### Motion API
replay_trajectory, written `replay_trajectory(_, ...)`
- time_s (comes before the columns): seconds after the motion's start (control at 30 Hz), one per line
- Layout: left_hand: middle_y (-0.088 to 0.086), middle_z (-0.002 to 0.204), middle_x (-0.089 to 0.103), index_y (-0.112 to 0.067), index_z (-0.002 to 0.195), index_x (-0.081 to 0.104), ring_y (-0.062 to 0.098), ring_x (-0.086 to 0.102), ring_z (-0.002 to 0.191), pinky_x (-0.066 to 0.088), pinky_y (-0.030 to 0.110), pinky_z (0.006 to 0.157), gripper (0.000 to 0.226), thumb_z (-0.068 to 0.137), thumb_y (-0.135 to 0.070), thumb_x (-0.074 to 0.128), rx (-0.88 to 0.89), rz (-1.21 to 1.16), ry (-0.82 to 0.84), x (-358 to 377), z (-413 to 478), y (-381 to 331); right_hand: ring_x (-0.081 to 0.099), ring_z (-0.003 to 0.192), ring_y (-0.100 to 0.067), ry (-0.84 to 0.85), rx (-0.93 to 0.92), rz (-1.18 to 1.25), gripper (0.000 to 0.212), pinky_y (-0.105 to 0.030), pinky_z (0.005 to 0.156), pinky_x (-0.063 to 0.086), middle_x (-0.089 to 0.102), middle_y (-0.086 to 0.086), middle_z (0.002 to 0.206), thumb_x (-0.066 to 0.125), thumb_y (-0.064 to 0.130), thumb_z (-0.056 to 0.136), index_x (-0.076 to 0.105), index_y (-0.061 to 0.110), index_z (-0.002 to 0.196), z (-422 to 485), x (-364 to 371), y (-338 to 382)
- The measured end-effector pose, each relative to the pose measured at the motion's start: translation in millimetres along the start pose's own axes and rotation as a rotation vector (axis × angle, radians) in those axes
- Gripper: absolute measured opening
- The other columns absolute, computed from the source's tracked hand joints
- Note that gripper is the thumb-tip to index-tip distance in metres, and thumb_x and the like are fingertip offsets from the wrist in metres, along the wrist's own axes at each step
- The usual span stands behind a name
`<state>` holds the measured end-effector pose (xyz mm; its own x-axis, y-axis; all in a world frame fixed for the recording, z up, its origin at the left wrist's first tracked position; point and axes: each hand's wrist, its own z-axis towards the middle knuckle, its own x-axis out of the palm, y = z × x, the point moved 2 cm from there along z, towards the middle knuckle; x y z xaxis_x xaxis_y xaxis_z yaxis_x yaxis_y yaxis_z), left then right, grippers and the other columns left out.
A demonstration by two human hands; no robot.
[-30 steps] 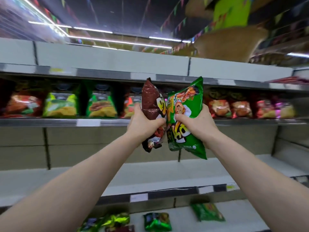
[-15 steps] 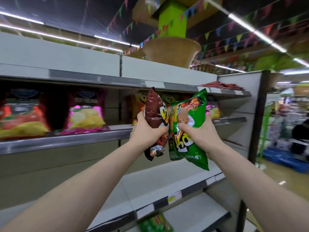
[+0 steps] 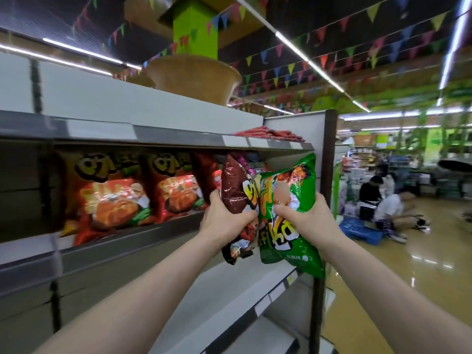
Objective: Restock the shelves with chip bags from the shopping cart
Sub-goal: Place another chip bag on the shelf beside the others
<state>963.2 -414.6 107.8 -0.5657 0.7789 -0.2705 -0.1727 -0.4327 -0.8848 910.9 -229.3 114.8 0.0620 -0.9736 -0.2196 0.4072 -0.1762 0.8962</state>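
Supermarket floor [image 3: 408, 277] gleams yellow on the right, where seated people [image 3: 390, 208] and a blue pallet [image 3: 362, 231] show more plainly than half a second ago, because the view has swung further right. White shelving [image 3: 163, 106] fills the left side, and its dark end post [image 3: 328, 175] now stands just behind the held bags. A woven basket [image 3: 194, 77] rises behind the shelving's top edge. The middle shelf [image 3: 127, 249] carries upright orange-red chip bags [image 3: 112, 198] along its front edge, where pink and red ones showed before. Flat red packets [image 3: 268, 132] lie at the right end of the shelf above. The right hand [image 3: 309, 221] grips the green chip bag [image 3: 293, 218] and the left hand [image 3: 224, 223] grips the brown chip bag [image 3: 235, 190], with fingers curled round each. As before, the two bags touch side by side, raised before the middle shelf's right end.
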Motion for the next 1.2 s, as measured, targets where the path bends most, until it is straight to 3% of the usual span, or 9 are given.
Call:
replay_trajectory(0.1, -0.005, 0.107, 0.064, -0.033, 0.117, 0.038, 0.02, 0.065, 0.098, 0.053, 0.045, 0.091, 0.084, 0.048, -0.051, 0.083, -0.033, -0.049, 0.042, 44.8, 25.9, 2.4, 0.05, 0.077, 0.003, 0.007, -0.013, 0.015, 0.062, -0.016, 0.059, 0.042, 0.051, 0.015, 0.092, 0.079, 0.029, 0.079, 0.037, 0.019, 0.123, 30.2, -30.4, -21.2)
replay_trajectory(0.3, -0.002, 0.11, 0.065, -0.025, 0.13, 0.038, 0.018, 0.066, 0.096, 0.055, 0.042, 0.086, 0.092, 0.054, -0.039, 0.088, -0.114, -0.178, 0.055, 135.8, 74.0, 6.9, 0.061, 0.101, -0.022, 0.054, 0.042, 0.004, 0.077, -0.045, 0.092, 0.051, 0.058, 0.0, 0.111, 0.084, 0.04, 0.068, 0.04, 0.018, 0.127, 99.6, -84.4, -67.0)
replay_trajectory(0.5, 0.008, 0.106, 0.066, -0.013, 0.12, 0.045, 0.02, 0.068, 0.079, 0.052, 0.025, 0.05, 0.064, 0.071, -0.023, 0.085, -0.304, -0.388, -0.013, 204.4, 120.5, 7.3, 0.067, 0.097, -0.029, 0.21, 0.068, 0.044, 0.083, -0.05, 0.088, 0.055, 0.067, -0.008, 0.109, 0.087, 0.052, 0.05, 0.05, 0.021, 0.118, 176.8, -131.3, -90.3)
replay_trajectory(0.57, 0.011, 0.102, 0.07, -0.011, 0.119, 0.052, 0.024, 0.071, 0.08, 0.059, 0.033, 0.061, 0.065, 0.066, -0.022, 0.088, -0.329, -0.427, -0.024, 221.3, 138.0, 7.1, 0.071, 0.09, -0.032, 0.277, 0.08, 0.127, 0.063, -0.051, 0.084, 0.057, 0.071, -0.011, 0.1, 0.087, 0.048, 0.058, 0.054, 0.022, 0.105, 195.8, -138.7, -96.3)
replay_trajectory(0.67, 0.013, 0.101, 0.073, -0.012, 0.118, 0.058, 0.03, 0.072, 0.086, 0.058, 0.048, 0.082, 0.072, 0.054, -0.026, 0.09, -0.34, -0.441, -0.05, 238.0, 163.6, 7.8, 0.073, 0.086, -0.033, 0.326, 0.116, 0.201, 0.074, -0.052, 0.081, 0.058, 0.075, -0.011, 0.097, 0.09, 0.047, 0.049, 0.058, 0.02, 0.11, 227.9, -145.6, -110.3)
replay_trajectory(0.83, 0.015, 0.097, 0.074, -0.01, 0.117, 0.059, 0.029, 0.073, 0.08, 0.06, 0.044, 0.071, 0.053, 0.071, -0.019, 0.083, -0.339, -0.442, -0.101, 250.9, 214.6, 12.0, 0.073, 0.071, -0.028, 0.427, 0.211, 0.267, 0.043, -0.034, 0.061, 0.058, 0.075, -0.014, 0.085, 0.076, 0.038, 0.071, 0.069, 0.007, 0.099, 273.9, -149.3, -127.5)
replay_trajectory(0.93, 0.014, 0.097, 0.073, -0.008, 0.119, 0.058, 0.029, 0.073, 0.08, 0.06, 0.045, 0.074, 0.06, 0.068, -0.024, 0.084, -0.344, -0.406, -0.124, 260.9, 241.4, 15.3, 0.073, 0.074, -0.029, 0.457, 0.262, 0.278, 0.052, -0.035, 0.064, 0.059, 0.075, -0.016, 0.089, 0.076, 0.042, 0.066, 0.071, 0.003, 0.1, 300.9, -142.3, -141.9)
replay_trajectory(1.03, 0.012, 0.089, 0.072, -0.004, 0.115, 0.059, 0.025, 0.07, 0.073, 0.059, 0.036, 0.07, 0.062, 0.065, -0.029, 0.084, -0.352, -0.403, -0.152, 270.1, 266.5, 14.6, 0.073, 0.081, -0.032, 0.468, 0.281, 0.302, 0.043, -0.039, 0.072, 0.059, 0.074, -0.018, 0.093, 0.073, 0.036, 0.079, 0.07, 0.003, 0.106, 333.5, -135.2, -144.8)
replay_trajectory(1.2, 0.008, 0.074, 0.063, -0.008, 0.086, 0.051, 0.02, 0.059, 0.063, 0.047, 0.028, 0.064, 0.034, 0.078, -0.029, 0.076, -0.342, -0.375, -0.257, 269.1, 307.5, 17.6, 0.072, 0.091, -0.034, 0.568, 0.271, 0.328, 0.043, -0.042, 0.082, 0.057, 0.074, -0.018, 0.099, 0.069, 0.039, 0.082, 0.07, 0.006, 0.109, 382.2, -116.8, -144.4)
